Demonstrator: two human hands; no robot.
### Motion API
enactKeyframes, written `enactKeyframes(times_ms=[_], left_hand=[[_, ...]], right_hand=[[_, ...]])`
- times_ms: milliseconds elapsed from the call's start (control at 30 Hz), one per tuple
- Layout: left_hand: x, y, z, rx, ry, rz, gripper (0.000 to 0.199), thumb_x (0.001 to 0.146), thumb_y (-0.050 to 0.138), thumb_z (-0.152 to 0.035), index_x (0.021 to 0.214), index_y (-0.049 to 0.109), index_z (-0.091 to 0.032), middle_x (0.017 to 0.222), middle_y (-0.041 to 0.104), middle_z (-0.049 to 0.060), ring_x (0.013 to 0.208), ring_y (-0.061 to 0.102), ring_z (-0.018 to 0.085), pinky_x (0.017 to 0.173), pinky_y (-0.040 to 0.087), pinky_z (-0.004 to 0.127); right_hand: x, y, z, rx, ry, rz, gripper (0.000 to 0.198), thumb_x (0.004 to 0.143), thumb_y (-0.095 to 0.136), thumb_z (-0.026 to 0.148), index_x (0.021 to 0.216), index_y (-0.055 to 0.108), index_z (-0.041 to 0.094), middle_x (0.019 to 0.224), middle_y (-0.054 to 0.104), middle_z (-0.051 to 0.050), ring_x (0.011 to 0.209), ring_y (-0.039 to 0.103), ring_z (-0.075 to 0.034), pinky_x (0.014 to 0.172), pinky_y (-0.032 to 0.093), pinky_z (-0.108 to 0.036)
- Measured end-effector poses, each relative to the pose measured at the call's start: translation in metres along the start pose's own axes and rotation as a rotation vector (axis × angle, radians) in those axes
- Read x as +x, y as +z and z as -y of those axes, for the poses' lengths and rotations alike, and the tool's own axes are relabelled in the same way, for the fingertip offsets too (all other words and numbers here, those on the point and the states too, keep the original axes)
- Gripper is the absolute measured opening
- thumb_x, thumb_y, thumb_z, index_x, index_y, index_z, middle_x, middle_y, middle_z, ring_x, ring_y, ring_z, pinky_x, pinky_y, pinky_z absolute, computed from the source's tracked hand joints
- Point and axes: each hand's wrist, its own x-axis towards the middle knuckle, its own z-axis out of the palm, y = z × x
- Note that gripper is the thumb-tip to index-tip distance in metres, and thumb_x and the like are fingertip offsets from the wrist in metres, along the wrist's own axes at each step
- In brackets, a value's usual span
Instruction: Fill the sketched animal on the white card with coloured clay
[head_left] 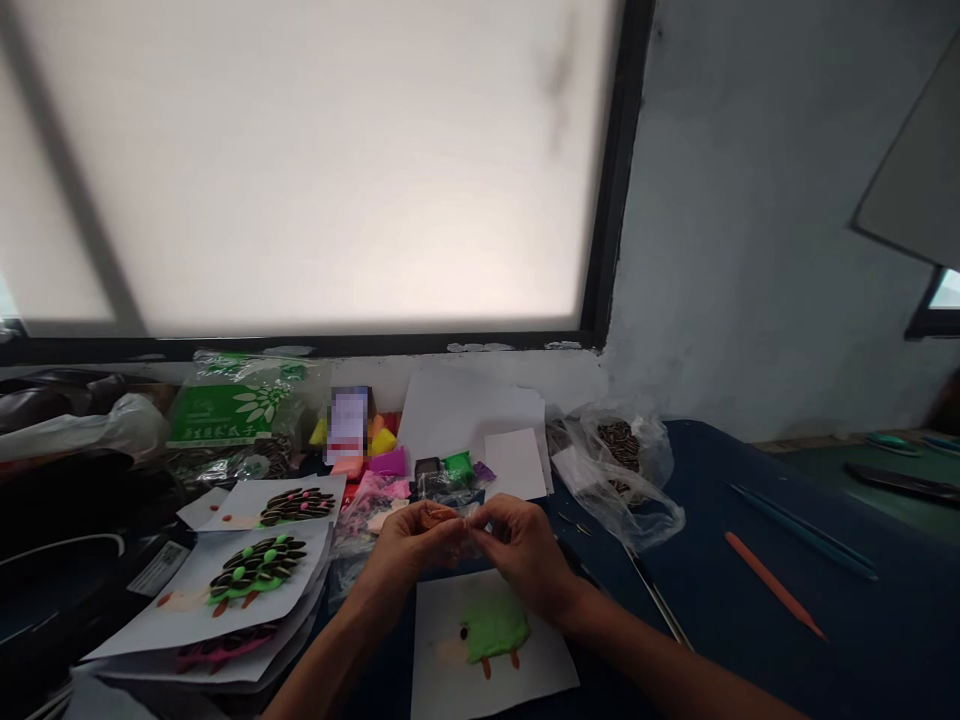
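Just above a white paper sheet (457,697), my left hand (405,540) holds a small clear plastic packet of brown modelling clay (435,516). Fingers of my right hand (517,540) pinch the packet's plastic at its right side. Below both hands, the sheet carries a flat green clay animal body (497,625) with a pale snout, a dark eye and two brown legs. My fingers partly hide the packet, so I cannot tell whether it is sealed.
Stacked papers (247,590) at left carry clay animals covered in sunflower seeds. Behind are a green seed bag (225,405), a phone (349,425), coloured clay packets (386,462) and a plastic bag of seeds (619,450). An orange tool (772,585) and blue tweezers (806,530) lie right.
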Motion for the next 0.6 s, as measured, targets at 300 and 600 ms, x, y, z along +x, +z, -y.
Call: enactKeyframes(times_ms=[300, 600], left_hand=[[-0.0005, -0.0025, -0.0003, 0.003, -0.008, 0.012, 0.039, 0.057, 0.088, -0.045, 0.072, 0.069, -0.014, 0.064, 0.07, 0.004, 0.059, 0.065, 0.018, 0.059, 0.051, 0.028], [0.0008, -0.0011, 0.0047, 0.006, -0.006, 0.007, 0.04, 0.057, 0.088, -0.045, 0.07, 0.065, -0.016, 0.058, 0.068, 0.001, 0.055, 0.063, 0.016, 0.055, 0.05, 0.026]], right_hand=[[0.0009, -0.0007, 0.0027, -0.144, -0.018, -0.006, 0.009, 0.08, 0.067, 0.015, 0.081, 0.074, 0.021, 0.08, 0.07, -0.003, 0.061, 0.058, -0.014, 0.057, 0.042, -0.025], [0.0001, -0.0003, 0.004, -0.17, -0.065, 0.007, 0.01, 0.079, 0.067, 0.012, 0.077, 0.072, 0.021, 0.079, 0.066, -0.002, 0.064, 0.059, -0.015, 0.057, 0.042, -0.025]])
